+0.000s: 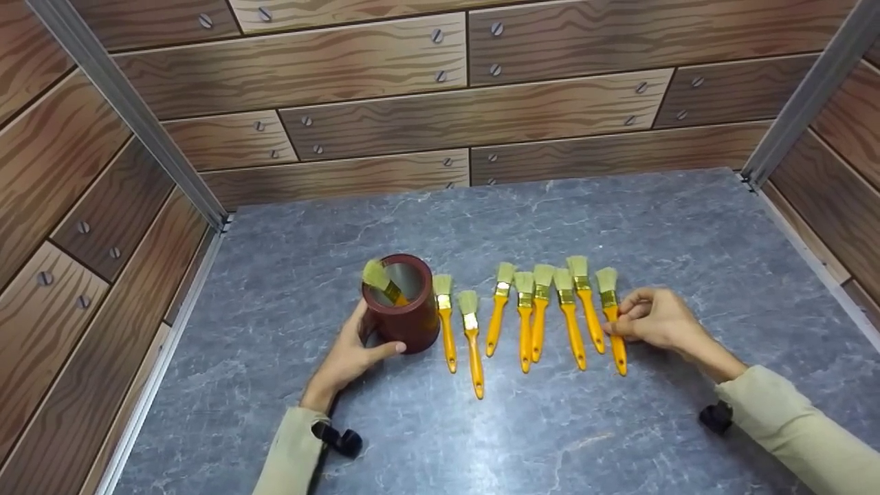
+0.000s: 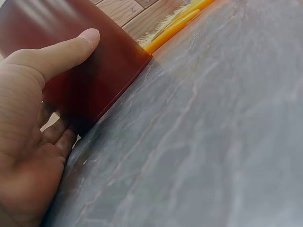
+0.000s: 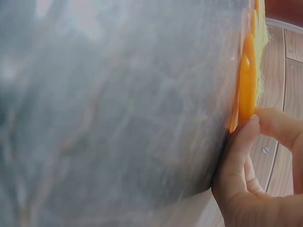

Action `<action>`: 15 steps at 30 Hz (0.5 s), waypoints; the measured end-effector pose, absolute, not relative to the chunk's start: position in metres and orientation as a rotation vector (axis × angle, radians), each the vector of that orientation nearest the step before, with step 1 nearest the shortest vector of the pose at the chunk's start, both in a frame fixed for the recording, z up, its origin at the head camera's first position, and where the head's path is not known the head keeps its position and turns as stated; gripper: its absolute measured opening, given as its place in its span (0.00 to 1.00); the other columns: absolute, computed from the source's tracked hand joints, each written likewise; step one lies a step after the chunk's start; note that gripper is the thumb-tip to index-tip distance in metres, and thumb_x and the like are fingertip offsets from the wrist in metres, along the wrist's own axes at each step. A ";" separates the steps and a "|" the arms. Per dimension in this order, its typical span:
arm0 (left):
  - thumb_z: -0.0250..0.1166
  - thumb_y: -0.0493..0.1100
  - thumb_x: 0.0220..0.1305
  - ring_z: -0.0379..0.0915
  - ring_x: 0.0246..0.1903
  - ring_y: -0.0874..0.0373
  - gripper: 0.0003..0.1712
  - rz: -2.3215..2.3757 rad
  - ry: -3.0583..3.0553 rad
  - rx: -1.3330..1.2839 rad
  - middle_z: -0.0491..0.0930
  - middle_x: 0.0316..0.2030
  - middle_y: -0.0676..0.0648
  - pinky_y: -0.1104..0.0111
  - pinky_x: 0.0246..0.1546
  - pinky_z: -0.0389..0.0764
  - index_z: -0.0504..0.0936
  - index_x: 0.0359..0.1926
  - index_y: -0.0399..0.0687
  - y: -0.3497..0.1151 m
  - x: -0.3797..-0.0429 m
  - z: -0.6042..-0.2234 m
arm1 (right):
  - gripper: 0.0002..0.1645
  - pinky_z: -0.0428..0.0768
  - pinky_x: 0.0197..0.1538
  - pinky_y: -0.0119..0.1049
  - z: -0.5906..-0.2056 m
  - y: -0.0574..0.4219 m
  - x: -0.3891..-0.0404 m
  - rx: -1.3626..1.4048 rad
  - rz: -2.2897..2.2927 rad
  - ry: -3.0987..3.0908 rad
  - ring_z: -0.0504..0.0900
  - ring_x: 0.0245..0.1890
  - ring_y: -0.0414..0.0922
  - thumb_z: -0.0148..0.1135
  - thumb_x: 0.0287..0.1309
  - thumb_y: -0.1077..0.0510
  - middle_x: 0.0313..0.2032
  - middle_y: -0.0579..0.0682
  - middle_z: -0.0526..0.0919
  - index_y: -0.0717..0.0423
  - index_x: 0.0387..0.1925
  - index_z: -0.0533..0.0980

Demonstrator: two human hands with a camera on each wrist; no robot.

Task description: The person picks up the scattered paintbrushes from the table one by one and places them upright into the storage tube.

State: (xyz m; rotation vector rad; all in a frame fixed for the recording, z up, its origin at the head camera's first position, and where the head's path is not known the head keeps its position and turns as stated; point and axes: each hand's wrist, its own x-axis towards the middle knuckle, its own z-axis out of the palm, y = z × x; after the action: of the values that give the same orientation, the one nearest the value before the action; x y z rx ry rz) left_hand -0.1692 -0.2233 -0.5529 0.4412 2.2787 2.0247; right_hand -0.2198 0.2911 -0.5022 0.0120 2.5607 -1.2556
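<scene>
A dark red can (image 1: 411,331) stands upright on the left of the grey marbled table, one paintbrush (image 1: 377,276) leaning inside it, bristles up over the rim. My left hand (image 1: 349,359) holds this can low on its side, thumb (image 2: 78,49) across the front and fingers round the far side. At the right end of a row of paintbrushes, my right hand (image 1: 656,320) pinches the orange handle of the last paintbrush (image 1: 609,297) between thumb and fingers. That brush lies with its bristles pointing away from me; its handle (image 3: 247,80) shows close to the tabletop in the right wrist view.
Several more paintbrushes with orange handles lie side by side between the hands, among them a brush (image 1: 474,347) set nearer to me and another brush (image 1: 447,330) right beside the can. Wood-patterned walls (image 1: 385,62) enclose the table (image 1: 481,227) at the back and both sides.
</scene>
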 end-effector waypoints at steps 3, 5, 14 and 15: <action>0.81 0.38 0.61 0.65 0.77 0.54 0.61 2.020 2.279 0.443 0.72 0.76 0.51 0.66 0.77 0.66 0.54 0.85 0.68 -0.222 -0.169 -0.553 | 0.30 0.85 0.33 0.32 -0.501 0.292 -0.222 0.017 -1.262 2.517 0.86 0.29 0.39 0.84 0.55 0.52 0.30 0.47 0.87 0.66 0.48 0.77; 0.81 0.38 0.61 0.65 0.77 0.55 0.61 2.014 2.275 0.446 0.72 0.76 0.51 0.66 0.77 0.66 0.54 0.85 0.68 -0.221 -0.169 -0.553 | 0.29 0.84 0.33 0.32 -0.499 0.294 -0.223 0.020 -1.251 2.506 0.85 0.29 0.38 0.82 0.56 0.52 0.30 0.46 0.87 0.66 0.48 0.77; 0.81 0.38 0.61 0.65 0.77 0.55 0.60 2.021 2.281 0.433 0.72 0.76 0.51 0.66 0.78 0.65 0.56 0.85 0.68 -0.223 -0.169 -0.553 | 0.29 0.90 0.44 0.34 -0.481 0.296 -0.231 -0.042 -1.360 2.434 0.89 0.36 0.39 0.76 0.64 0.57 0.40 0.50 0.86 0.71 0.56 0.75; 0.81 0.38 0.61 0.65 0.77 0.54 0.59 2.020 2.283 0.437 0.72 0.75 0.51 0.66 0.78 0.65 0.56 0.84 0.67 -0.223 -0.169 -0.553 | 0.28 0.90 0.45 0.35 -0.478 0.296 -0.231 -0.066 -1.380 2.429 0.89 0.37 0.40 0.75 0.65 0.57 0.42 0.51 0.85 0.71 0.58 0.74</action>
State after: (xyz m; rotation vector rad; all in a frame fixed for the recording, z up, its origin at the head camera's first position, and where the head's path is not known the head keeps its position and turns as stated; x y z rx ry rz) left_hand -0.1692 -0.2235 -0.5528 0.4369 2.2828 2.0205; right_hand -0.2312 0.2957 -0.4776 -0.0658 2.4293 -1.3799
